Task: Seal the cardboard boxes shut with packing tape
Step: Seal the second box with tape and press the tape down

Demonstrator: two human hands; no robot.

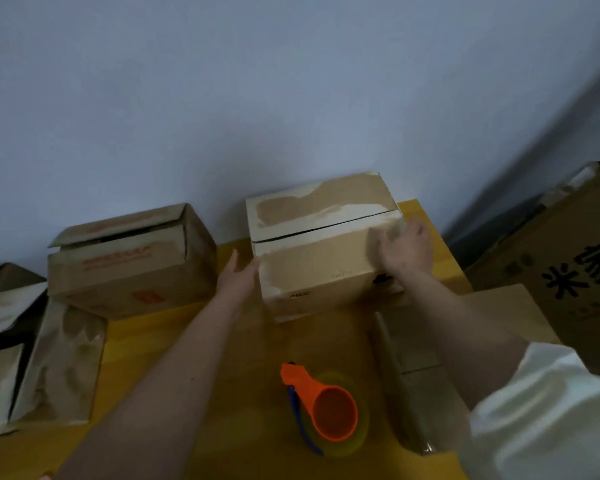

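My left hand lies flat and open against the left side wall of the cardboard box, fingers straight, gripping nothing. My right hand rests on the box's top right corner, fingers loosely spread over the near flap; motion blur prevents me from telling whether the fingertips hook over the edge, but the hand appears open and holds nothing. The box sits at 12 o'clock from me on the yellow table, its two top flaps meeting along a dark seam that shows no fresh tape. The tape dispenser, orange with a yellowish roll, lies at 6 o'clock from the box, close to me and untouched. A second box with flaps partly raised stands at 9 o'clock from the first; flattened cardboard lies further out at 8 o'clock, and a large printed carton stands off the table at 3 o'clock. Assessment: the box is being positioned, sealing not begun. Risks noted: the seam gapes slightly, so tape laid without pressing the flaps level could bridge and lift; the box stands near the table's right edge, and a firm push from the left could shift it off.
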